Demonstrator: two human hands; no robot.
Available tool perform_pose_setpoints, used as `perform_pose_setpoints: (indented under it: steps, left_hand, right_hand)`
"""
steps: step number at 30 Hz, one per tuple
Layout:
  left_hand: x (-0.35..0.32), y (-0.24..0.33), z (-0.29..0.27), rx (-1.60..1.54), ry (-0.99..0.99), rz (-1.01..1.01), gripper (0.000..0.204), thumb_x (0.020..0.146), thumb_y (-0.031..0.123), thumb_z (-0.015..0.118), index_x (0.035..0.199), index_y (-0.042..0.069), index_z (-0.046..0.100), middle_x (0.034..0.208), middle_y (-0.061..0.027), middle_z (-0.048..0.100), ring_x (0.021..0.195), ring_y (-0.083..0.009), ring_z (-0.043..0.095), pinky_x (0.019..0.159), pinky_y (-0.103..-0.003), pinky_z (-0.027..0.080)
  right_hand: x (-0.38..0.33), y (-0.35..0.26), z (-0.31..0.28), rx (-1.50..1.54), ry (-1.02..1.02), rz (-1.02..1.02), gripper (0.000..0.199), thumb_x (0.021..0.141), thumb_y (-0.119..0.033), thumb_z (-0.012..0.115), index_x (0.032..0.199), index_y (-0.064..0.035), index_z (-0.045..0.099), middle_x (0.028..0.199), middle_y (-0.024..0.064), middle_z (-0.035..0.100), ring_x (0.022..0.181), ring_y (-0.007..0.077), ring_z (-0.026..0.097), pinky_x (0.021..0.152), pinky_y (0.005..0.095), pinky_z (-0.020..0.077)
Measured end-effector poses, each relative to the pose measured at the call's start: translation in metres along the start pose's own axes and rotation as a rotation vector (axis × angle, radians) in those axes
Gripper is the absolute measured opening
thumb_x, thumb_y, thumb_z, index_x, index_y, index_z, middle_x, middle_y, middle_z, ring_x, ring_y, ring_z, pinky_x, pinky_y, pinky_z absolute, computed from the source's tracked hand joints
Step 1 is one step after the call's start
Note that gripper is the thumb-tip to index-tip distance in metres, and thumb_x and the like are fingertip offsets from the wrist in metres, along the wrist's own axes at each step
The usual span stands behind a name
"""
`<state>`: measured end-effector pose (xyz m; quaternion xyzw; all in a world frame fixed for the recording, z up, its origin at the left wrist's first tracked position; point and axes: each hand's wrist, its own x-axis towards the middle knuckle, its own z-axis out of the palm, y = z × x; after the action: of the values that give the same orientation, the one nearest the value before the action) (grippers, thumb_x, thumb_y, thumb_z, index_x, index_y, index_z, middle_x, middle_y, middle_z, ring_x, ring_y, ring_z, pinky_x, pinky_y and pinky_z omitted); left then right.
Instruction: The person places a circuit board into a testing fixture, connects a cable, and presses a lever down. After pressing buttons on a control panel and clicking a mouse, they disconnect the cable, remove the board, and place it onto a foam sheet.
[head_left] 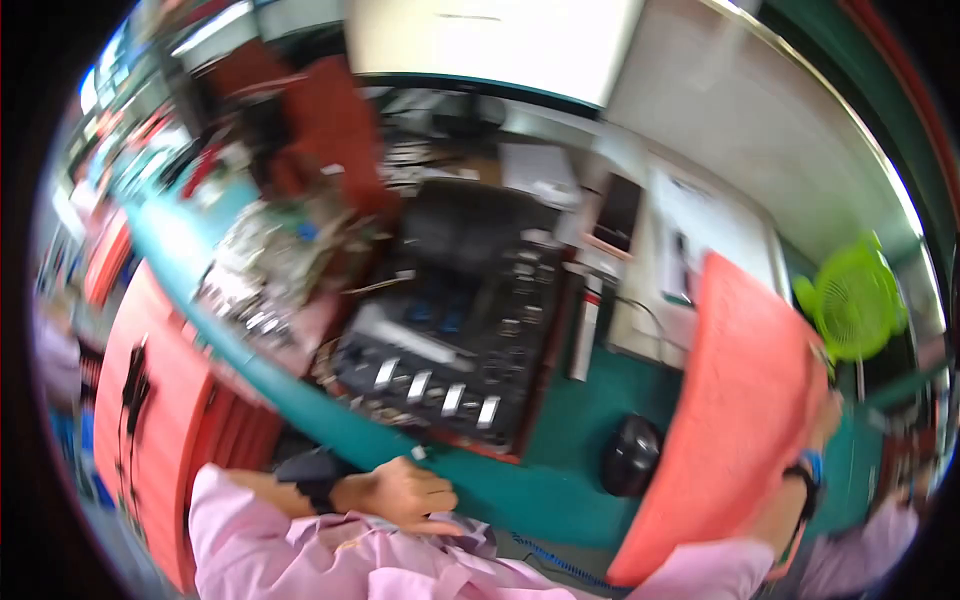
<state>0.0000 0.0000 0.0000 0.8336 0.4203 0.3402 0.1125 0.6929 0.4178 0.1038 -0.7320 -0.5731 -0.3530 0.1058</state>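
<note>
The whole picture is blurred and tilted. My right hand [818, 425] grips the far edge of a large salmon-red flat tray [735, 420] and holds it upright at the right; the tray hides most of the hand, and a blue band shows on the wrist. My left hand [410, 493] is curled into a fist against the near edge of the green table [540, 495], with a black watch [315, 478] on its wrist. A small pale bit at the thumb tip is too blurred to name. Both sleeves are pink.
A black tray [455, 320] with several small metal parts lies on the table ahead of my left hand. A black round object [632, 455] sits beside the red tray. A green fan [855, 300] stands at the right. Red crates [150, 400] are stacked at the left.
</note>
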Motion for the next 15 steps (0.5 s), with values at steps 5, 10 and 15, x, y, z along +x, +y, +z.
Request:
perform_pose_setpoints:
  steps: [5, 10, 15]
  left_hand:
    - [-0.002, -0.002, -0.001, 0.074, 0.009, -0.1, 0.037, 0.081, 0.035, 0.059, 0.062, 0.009, 0.04, 0.057, -0.0041, 0.04, 0.046, -0.0194, 0.047, 0.037, -0.032, 0.035]
    - [-0.004, 0.002, 0.009, 0.061, 0.046, -0.029, 0.034, 0.084, 0.032, 0.055, 0.065, 0.008, 0.04, 0.059, -0.0068, 0.044, 0.049, -0.0257, 0.05, 0.04, -0.037, 0.037]
    - [-0.006, -0.004, 0.015, 0.056, 0.096, 0.007, 0.031, 0.085, 0.031, 0.051, 0.067, 0.007, 0.042, 0.061, -0.0088, 0.047, 0.055, -0.0286, 0.052, 0.045, -0.039, 0.04]
  right_hand:
    - [-0.037, -0.21, -0.069, 0.599, 0.129, -0.079, 0.026, 0.089, -0.019, 0.049, 0.1, 0.0045, 0.051, 0.09, 0.0251, 0.057, 0.08, 0.0396, 0.056, 0.066, 0.0426, 0.0444]
    - [-0.087, -0.201, -0.101, 0.695, -0.054, -0.585, 0.034, 0.087, -0.025, 0.052, 0.104, 0.004, 0.053, 0.093, 0.0233, 0.058, 0.086, 0.0387, 0.055, 0.072, 0.0419, 0.0437]
    - [-0.088, -0.192, -0.099, 0.752, -0.209, -0.278, 0.044, 0.086, -0.04, 0.048, 0.1, 0.0004, 0.057, 0.09, 0.0194, 0.06, 0.086, 0.0353, 0.056, 0.077, 0.04, 0.0442]
